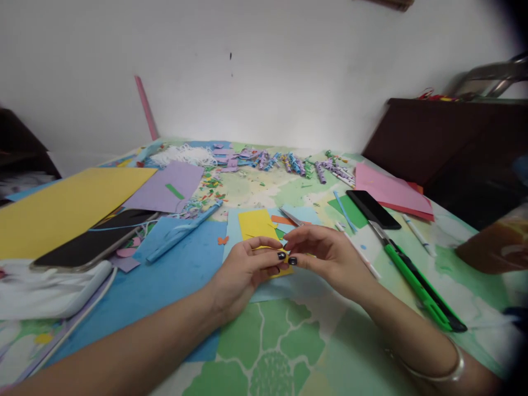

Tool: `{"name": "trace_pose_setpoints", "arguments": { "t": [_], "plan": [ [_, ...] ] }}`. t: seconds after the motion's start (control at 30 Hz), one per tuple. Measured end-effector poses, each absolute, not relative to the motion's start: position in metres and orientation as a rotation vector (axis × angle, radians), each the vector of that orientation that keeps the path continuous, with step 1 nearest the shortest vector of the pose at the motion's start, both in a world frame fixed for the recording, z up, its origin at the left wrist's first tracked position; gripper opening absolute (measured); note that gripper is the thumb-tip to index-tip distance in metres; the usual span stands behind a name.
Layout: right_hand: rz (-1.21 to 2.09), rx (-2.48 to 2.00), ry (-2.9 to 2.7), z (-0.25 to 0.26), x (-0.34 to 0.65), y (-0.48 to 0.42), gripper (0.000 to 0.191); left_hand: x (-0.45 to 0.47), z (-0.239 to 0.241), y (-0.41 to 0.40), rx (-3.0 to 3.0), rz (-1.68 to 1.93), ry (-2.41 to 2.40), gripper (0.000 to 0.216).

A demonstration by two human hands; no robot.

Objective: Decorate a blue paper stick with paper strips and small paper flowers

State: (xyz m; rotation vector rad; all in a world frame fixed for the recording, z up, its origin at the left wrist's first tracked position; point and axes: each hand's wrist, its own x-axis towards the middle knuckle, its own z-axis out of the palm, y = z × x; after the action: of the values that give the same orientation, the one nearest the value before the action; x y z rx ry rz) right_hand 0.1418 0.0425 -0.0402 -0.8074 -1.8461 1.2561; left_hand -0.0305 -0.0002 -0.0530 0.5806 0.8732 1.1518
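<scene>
My left hand [247, 269] and my right hand [325, 253] meet fingertip to fingertip over a small yellow paper piece [256, 225] that lies on light blue paper [297, 214]. Both pinch together at a tiny spot; what sits between the dark-nailed fingertips is too small to make out. Small scissors [292, 216] lie just beyond my right hand. A green utility knife [416, 280] lies to the right of my right wrist.
A phone [93, 242] rests on the left near a large yellow sheet [61, 203] and a blue pen [183, 231]. Another black phone [373, 209], pink paper [390, 190] and a white pen [418, 235] lie right. Rolled paper strips [289, 162] line the far edge.
</scene>
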Motion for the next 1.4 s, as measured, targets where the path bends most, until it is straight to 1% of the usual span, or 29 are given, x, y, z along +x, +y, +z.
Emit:
{"name": "trace_pose_setpoints", "arguments": {
  "t": [0.1,0.2,0.53,0.67,0.83,1.4],
  "plan": [
    [1.381,-0.737,-1.765,-0.0428,0.1375,0.0417,0.025,-0.0310,-0.0536,0.0003,0.538,1.157,0.863,0.023],
    [1.388,-0.710,-1.747,-0.0429,0.1371,0.0421,0.026,-0.0311,-0.0555,0.0007,0.538,1.162,0.856,0.022],
    [1.353,-0.712,-1.748,-0.0432,0.1357,0.0410,0.013,-0.0326,-0.0547,0.0004,0.545,1.152,0.904,0.015],
    [1.359,-0.698,-1.760,-0.0435,0.1363,0.0410,0.016,-0.0319,-0.0548,0.0014,0.543,1.160,0.903,0.016],
    [1.400,-0.695,-1.747,-0.0440,0.1365,0.0415,0.015,-0.0328,-0.0556,0.0030,0.525,1.171,0.878,0.021],
    [1.413,-0.675,-1.741,-0.0421,0.1365,0.0420,0.017,-0.0344,-0.0561,0.0014,0.517,1.164,0.837,0.022]
  ]
}}
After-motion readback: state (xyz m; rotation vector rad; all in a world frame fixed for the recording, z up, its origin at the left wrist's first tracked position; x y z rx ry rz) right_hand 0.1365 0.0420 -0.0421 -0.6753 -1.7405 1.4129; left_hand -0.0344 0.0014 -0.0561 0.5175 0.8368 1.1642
